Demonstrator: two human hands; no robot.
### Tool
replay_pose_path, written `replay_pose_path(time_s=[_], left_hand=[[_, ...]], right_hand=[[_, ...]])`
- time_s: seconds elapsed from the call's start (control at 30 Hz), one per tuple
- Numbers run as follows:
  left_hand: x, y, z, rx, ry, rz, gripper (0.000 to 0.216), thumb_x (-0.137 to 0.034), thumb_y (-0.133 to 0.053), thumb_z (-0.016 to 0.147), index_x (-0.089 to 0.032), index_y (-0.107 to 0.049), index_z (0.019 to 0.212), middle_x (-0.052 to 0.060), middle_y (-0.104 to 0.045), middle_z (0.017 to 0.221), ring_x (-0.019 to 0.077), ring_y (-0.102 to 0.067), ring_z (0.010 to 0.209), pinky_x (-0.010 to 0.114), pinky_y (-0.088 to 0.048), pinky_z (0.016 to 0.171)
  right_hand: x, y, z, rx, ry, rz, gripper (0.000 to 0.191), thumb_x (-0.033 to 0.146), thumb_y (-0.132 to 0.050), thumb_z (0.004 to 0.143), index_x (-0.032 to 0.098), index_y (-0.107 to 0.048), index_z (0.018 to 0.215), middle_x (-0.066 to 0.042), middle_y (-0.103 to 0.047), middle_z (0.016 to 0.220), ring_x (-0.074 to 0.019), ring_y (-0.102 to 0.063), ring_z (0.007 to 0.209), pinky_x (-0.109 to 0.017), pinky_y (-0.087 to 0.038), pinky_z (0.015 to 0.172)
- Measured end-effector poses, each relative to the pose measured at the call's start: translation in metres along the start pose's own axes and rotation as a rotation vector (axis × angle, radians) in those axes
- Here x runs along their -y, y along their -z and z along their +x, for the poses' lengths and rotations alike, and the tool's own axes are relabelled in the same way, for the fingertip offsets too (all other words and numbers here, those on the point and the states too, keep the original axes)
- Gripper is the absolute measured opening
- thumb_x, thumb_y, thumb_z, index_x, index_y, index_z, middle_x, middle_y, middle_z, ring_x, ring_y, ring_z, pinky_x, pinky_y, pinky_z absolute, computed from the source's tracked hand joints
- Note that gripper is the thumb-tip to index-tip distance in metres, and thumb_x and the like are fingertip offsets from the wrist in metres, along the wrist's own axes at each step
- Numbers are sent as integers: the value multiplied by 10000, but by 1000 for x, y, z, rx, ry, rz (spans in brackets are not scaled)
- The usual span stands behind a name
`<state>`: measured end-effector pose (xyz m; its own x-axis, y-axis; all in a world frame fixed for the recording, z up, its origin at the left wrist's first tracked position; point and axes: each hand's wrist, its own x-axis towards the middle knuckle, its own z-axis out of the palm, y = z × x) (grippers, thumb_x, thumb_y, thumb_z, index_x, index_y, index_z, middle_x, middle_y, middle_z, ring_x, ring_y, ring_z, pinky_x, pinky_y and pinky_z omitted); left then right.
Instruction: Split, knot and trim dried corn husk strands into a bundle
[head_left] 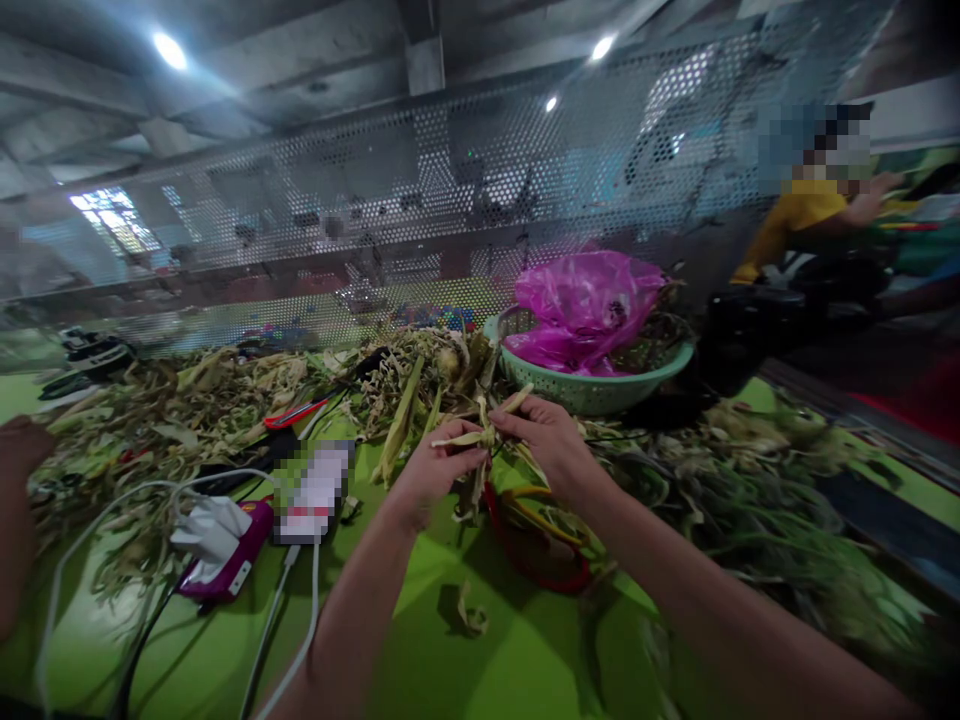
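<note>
Above the green tabletop [420, 640], my left hand [429, 478] pinches a bunch of pale, dried leaf strips [486, 425] between thumb and fingers. From the other side my right hand [547, 440] grips the same bunch, its fingertips close to my left ones. The strips' ends stick out to both sides and hang below. Under my right wrist lies a tool with red and yellow looped handles [574, 560], its working end hidden. A loose curled scrap of leaf [472, 615] rests on the table below my hands.
A phone [315, 495] and a purple power strip [247, 560] with white cables lie left. Behind them is a red cutter [296, 412] among heaped dry leaves [187, 420]. A green basket [600, 392] holds a pink bag [592, 300]. Another person's arm [16, 500] shows left; someone in yellow sits right.
</note>
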<state>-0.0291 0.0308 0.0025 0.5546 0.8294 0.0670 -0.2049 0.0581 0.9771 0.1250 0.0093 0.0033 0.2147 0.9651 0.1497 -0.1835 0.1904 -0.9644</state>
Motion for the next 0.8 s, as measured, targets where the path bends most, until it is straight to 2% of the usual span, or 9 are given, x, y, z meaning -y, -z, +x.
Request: replay_pose_path(time_s=[0.2,0.3,0.4,0.6,0.8], left_hand=[[8,-4,0,-16,28,-146,375,-254,-773,612,-177,-656,960,28,-659,892,132,-582,777,246,-443,771],[10,-3,0,-6,28,-108,359,-249,-750,640,-179,-661,980,31,-659,897,134,-583,795,242,-441,772],[9,-3,-1,-15,29,-46,320,-253,-730,657,-175,-676,962,33,-657,866,146,-580,814,238,-435,764],[6,-8,0,-68,-20,51,261,-371,-704,687,-185,-686,870,19,-648,784,150,-562,767,233,-425,700],[16,-6,6,-99,82,132,192,-334,-712,659,-155,-674,716,2,-600,612,114,-492,548,221,-377,543]], right_hand=[[3,6,1,78,-105,48,265,386,-765,615,167,-650,712,7,-633,629,-133,-549,564,-274,-441,579],[5,7,-1,151,-153,62,281,398,-748,639,168,-657,773,-3,-652,676,-157,-591,623,-296,-458,626],[6,6,-2,148,-144,77,301,359,-768,607,172,-647,809,-7,-657,718,-168,-602,665,-309,-461,665],[3,3,-1,56,27,23,237,301,-748,605,178,-571,702,37,-555,669,-118,-517,641,-264,-416,657],[-2,-2,-4,2,257,-408,111,262,-657,674,182,-598,723,15,-583,699,-138,-512,684,-266,-400,666]])
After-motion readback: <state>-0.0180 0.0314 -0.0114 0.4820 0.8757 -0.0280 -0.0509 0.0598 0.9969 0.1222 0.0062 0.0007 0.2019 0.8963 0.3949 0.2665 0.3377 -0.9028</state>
